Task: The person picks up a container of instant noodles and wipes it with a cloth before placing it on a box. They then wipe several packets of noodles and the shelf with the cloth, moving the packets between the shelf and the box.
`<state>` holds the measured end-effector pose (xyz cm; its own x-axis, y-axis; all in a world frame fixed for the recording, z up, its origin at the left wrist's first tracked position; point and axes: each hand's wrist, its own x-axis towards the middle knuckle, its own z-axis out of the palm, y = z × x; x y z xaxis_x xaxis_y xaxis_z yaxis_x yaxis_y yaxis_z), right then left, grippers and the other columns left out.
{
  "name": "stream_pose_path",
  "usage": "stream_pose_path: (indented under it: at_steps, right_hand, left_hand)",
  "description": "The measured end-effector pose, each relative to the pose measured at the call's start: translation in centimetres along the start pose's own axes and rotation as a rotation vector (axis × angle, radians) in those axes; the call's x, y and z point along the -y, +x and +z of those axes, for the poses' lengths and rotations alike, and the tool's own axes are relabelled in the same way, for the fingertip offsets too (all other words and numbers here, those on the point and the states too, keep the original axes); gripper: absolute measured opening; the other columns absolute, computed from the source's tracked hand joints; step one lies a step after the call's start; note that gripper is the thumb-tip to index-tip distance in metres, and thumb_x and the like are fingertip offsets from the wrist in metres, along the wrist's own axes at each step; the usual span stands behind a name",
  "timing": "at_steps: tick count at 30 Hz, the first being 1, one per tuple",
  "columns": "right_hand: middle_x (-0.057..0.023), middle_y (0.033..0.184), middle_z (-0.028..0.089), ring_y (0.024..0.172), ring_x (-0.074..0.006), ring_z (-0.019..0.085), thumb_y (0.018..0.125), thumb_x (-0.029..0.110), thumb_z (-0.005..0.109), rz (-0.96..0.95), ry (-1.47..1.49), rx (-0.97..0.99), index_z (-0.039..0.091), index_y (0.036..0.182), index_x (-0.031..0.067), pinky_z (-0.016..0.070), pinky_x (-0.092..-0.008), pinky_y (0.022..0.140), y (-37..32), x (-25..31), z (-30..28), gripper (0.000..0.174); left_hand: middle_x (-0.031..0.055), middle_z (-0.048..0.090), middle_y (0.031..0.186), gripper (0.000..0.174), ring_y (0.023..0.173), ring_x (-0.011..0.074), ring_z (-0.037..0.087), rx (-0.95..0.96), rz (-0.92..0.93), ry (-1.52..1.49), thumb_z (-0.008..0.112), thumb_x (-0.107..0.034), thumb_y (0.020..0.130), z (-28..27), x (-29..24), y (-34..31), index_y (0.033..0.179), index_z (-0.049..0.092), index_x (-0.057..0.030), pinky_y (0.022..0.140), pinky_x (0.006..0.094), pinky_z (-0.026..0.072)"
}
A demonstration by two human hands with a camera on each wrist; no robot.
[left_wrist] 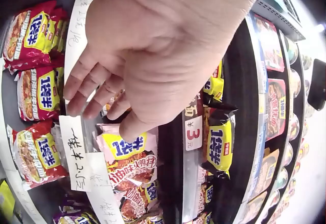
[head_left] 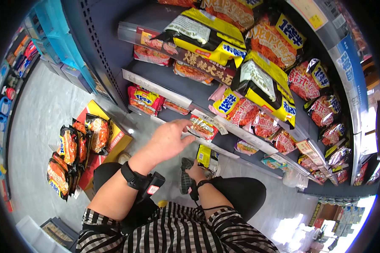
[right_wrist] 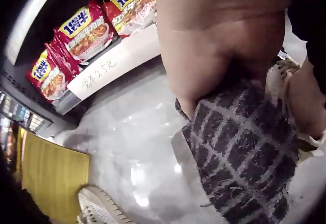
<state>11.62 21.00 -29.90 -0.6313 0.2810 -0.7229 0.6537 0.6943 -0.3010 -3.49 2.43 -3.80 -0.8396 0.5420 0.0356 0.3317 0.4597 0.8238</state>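
Note:
My left hand (head_left: 166, 139) reaches toward the lower shelf, fingers loosely spread and holding nothing. In the head view its fingertips overlap the edge of a red and white noodle packet (head_left: 203, 127). Seen from the left wrist, the hand (left_wrist: 153, 56) hangs before the shelf, its thumb over a pink noodle packet (left_wrist: 130, 155). Low by the floor, my right hand (head_left: 195, 172) grips a dark grey checked cloth (right_wrist: 244, 152), which hangs down from it. A yellow and black packet (head_left: 207, 157) is just beyond that hand.
Shelves of noodle packets (head_left: 274, 42) rise in front, with handwritten price strips (head_left: 156, 90) along their edges. To the left, several orange and black packets (head_left: 69, 147) lie by a red and yellow carton (head_left: 118, 139). A shoe (right_wrist: 99, 206) stands on the shiny floor (right_wrist: 127, 147).

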Motion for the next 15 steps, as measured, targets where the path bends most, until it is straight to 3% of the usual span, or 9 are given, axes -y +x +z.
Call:
stream_pose_path:
  at_steps: [4,6,7,9,10,12,13,15]
  right_hand:
    - [-0.0332,0.120,0.055,0.110,-0.0433,0.056,0.072,0.026,0.072,-0.015,-0.121,-0.025,0.023,0.143,-0.0029,0.0439,-0.0458,0.096,1.6,-1.9,1.4,0.090]
    - [-0.0316,0.108,0.060,0.099,-0.0411,0.062,0.072,0.025,0.071,-0.115,-0.154,-0.286,0.034,0.134,-0.0037,0.0473,-0.0456,0.091,2.2,-2.6,2.0,0.078]
    - [-0.0316,0.108,0.060,0.099,-0.0411,0.062,0.072,0.025,0.071,-0.116,-0.156,-0.289,0.034,0.134,-0.0037,0.0473,-0.0456,0.091,2.7,-2.7,2.0,0.078]
    - [-0.0290,0.104,0.063,0.097,-0.0405,0.063,0.073,0.026,0.071,-0.039,-0.107,-0.266,0.047,0.121,-0.0041,0.0493,-0.0442,0.088,3.4,-2.6,1.9,0.062]
    - [-0.0290,0.104,0.063,0.097,-0.0405,0.063,0.073,0.026,0.071,-0.043,-0.108,-0.268,0.047,0.121,-0.0041,0.0493,-0.0442,0.088,2.7,-1.5,1.0,0.062]
    - [-0.0264,0.103,0.065,0.097,-0.0384,0.064,0.073,0.029,0.071,-0.075,-0.228,-0.141,0.060,0.109,-0.0040,0.0498,-0.0429,0.087,0.6,1.1,-1.3,0.050]
    - [-0.0264,0.103,0.065,0.097,-0.0384,0.064,0.073,0.029,0.071,-0.080,-0.232,-0.146,0.060,0.109,-0.0040,0.0498,-0.0429,0.087,0.0,2.0,-2.0,0.050]
    - [-0.0196,0.109,0.066,0.101,-0.0343,0.063,0.075,0.029,0.070,-0.195,-0.380,-0.020,0.070,0.098,-0.0011,0.0500,-0.0418,0.089,-1.4,4.0,-3.4,0.039]
  left_hand:
    - [0.0158,0.067,0.094,0.037,0.081,0.0321,0.066,-0.005,-0.014,0.106,0.069,-0.021,0.080,-0.2,0.4,-0.2,0.111,0.061,-0.0029,0.074,0.0402,0.0523]
    - [0.0155,0.067,0.095,0.037,0.082,0.0324,0.066,-0.004,-0.017,0.141,0.069,-0.022,0.080,-0.2,0.4,-0.2,0.111,0.061,-0.0032,0.074,0.0404,0.0523]
    - [0.0159,0.066,0.097,0.037,0.083,0.0325,0.066,0.003,-0.017,0.162,0.069,-0.022,0.080,-0.2,0.3,-0.2,0.111,0.061,-0.0028,0.075,0.0406,0.0522]
    - [0.0162,0.066,0.099,0.037,0.084,0.0327,0.066,0.006,-0.017,0.182,0.068,-0.022,0.080,0.0,0.4,-0.1,0.111,0.061,-0.0024,0.075,0.0407,0.0522]
    - [0.0168,0.066,0.100,0.038,0.086,0.0333,0.065,0.003,0.004,0.180,0.068,-0.022,0.080,0.3,0.7,0.0,0.111,0.060,-0.0016,0.076,0.0413,0.0521]
    - [0.0175,0.065,0.102,0.038,0.088,0.0339,0.065,-0.005,0.025,0.179,0.068,-0.022,0.080,0.2,0.6,0.0,0.111,0.060,-0.0008,0.077,0.0418,0.0521]
    - [0.0179,0.065,0.103,0.039,0.089,0.0344,0.065,0.015,0.022,0.214,0.067,-0.022,0.081,-0.1,0.5,0.0,0.112,0.059,-0.0004,0.078,0.0424,0.0518]
    - [0.0184,0.064,0.104,0.039,0.091,0.0350,0.064,0.025,0.021,0.246,0.066,-0.022,0.081,-0.4,0.4,0.0,0.113,0.059,-0.0001,0.079,0.0430,0.0516]
